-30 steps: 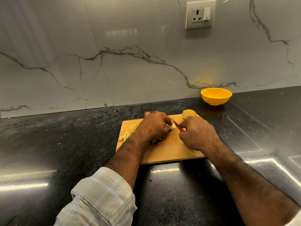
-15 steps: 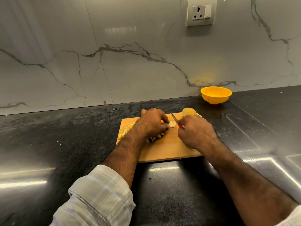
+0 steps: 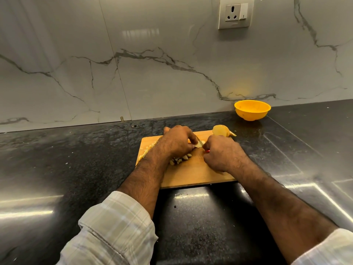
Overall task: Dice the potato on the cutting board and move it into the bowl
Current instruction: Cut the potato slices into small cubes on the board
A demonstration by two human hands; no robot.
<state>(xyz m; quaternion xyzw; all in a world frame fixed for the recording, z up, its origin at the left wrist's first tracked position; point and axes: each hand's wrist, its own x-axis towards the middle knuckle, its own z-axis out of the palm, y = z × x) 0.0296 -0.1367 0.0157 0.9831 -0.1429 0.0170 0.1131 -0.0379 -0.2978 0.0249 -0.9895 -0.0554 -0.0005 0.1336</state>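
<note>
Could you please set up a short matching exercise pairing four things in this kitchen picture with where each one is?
Things:
1. bowl
2. uncut potato piece
3. diced potato
4. wall socket

Places:
A. heaped on the cutting board by the left hand
B. on the marble wall, top of the view
C. on the dark counter against the wall, beyond the board's far right corner
D. at the board's far edge, beyond the right hand

Pairs: 1-C, 2-D, 3-A, 4-B
</note>
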